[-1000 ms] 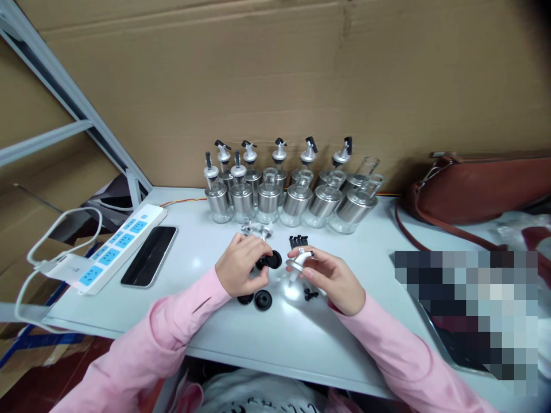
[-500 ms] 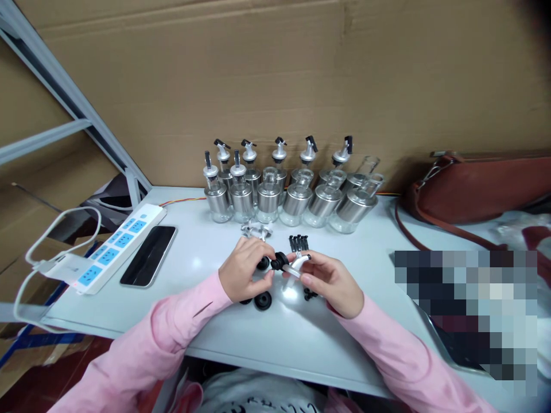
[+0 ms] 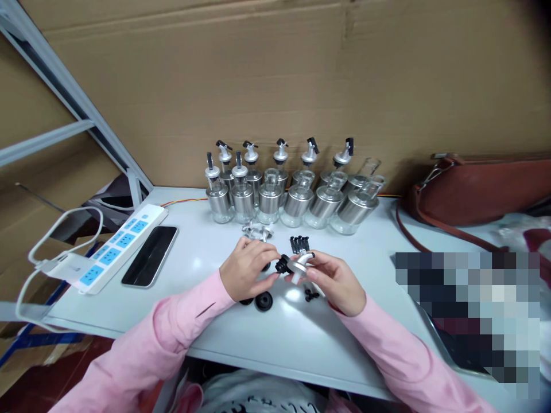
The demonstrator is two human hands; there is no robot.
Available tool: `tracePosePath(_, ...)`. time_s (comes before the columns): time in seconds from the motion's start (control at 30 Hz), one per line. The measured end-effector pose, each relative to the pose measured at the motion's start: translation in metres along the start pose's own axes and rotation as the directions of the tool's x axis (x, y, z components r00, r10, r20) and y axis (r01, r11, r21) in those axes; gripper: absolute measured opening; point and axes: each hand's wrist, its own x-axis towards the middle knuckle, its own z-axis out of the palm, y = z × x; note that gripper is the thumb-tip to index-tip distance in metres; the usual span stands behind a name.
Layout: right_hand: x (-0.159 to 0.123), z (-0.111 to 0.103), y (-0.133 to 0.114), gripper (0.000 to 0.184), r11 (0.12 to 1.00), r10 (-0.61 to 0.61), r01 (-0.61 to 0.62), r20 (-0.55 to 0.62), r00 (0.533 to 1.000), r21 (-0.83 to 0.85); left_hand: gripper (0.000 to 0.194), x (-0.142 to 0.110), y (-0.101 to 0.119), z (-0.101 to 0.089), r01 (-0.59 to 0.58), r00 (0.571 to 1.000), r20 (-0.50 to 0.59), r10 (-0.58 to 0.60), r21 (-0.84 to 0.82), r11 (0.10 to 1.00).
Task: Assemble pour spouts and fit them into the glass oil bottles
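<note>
Between my hands is a silver bottle pourer spout [image 3: 298, 266] with a round collar and a black tip. My right hand [image 3: 338, 282] is closed on it with thumb and fingers. A black ribbed stopper [image 3: 282, 264] sits against the collar's left side; my left hand [image 3: 248, 268] pinches it with thumb and fingertips. Below my left hand lies a black round stopper [image 3: 264, 300], and another is partly hidden by the hand. Small black pieces [image 3: 310, 295] lie under the right hand. Black levers [image 3: 299, 244] lie in a row behind the spout.
More silver spout parts [image 3: 257, 231] lie behind my left hand. Several glass bottles with steel bands [image 3: 297, 201] stand at the back, some topped with pourers. A power strip [image 3: 120, 246] and a phone [image 3: 150, 255] are on the left, a brown bag [image 3: 482, 192] on the right.
The silver spout has turned in my right hand, and its collar now faces the black stopper and meets it. My left hand has shifted slightly right.
</note>
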Motion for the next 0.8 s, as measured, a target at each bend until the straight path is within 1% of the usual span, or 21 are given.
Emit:
tracePosePath(0.07,0.001,0.000,0.000,0.040,0.999,0.005,-0.005,-0.007,1.000,0.049,0.014,0.000,0.000,0.000,-0.072,0.996,-0.056,0.075,0.053,0.996)
tracePosePath(0.17,0.002,-0.002,0.002,0.038,0.995,0.014,-0.015,0.009,1.000,0.095,0.016,0.003,0.001,-0.001,-0.175,0.977,-0.101,0.186,0.109,0.979)
tracePosePath(0.27,0.002,-0.004,0.005,0.033,0.994,0.016,-0.020,0.032,0.999,0.108,0.017,0.005,0.002,-0.003,-0.218,0.966,-0.112,0.233,0.132,0.967)
tracePosePath(0.4,0.003,-0.005,0.005,0.032,0.988,0.031,-0.037,0.042,0.999,0.151,0.019,0.005,0.000,-0.003,-0.218,0.970,-0.080,0.230,0.136,0.967)
tracePosePath(0.53,0.003,-0.005,0.001,0.036,0.981,0.096,-0.100,0.032,0.995,0.166,0.020,0.003,-0.001,-0.003,-0.215,0.972,-0.063,0.226,0.147,0.966)
tracePosePath(0.7,0.002,-0.006,-0.005,0.038,0.967,0.151,-0.157,0.045,0.987,0.200,0.015,0.004,0.001,-0.002,-0.205,0.971,-0.095,0.221,0.147,0.968)
tracePosePath(0.8,0.002,-0.007,-0.006,0.037,0.962,0.148,-0.155,0.045,0.988,0.223,0.011,0.003,0.001,-0.002,-0.196,0.972,-0.107,0.210,0.130,0.972)
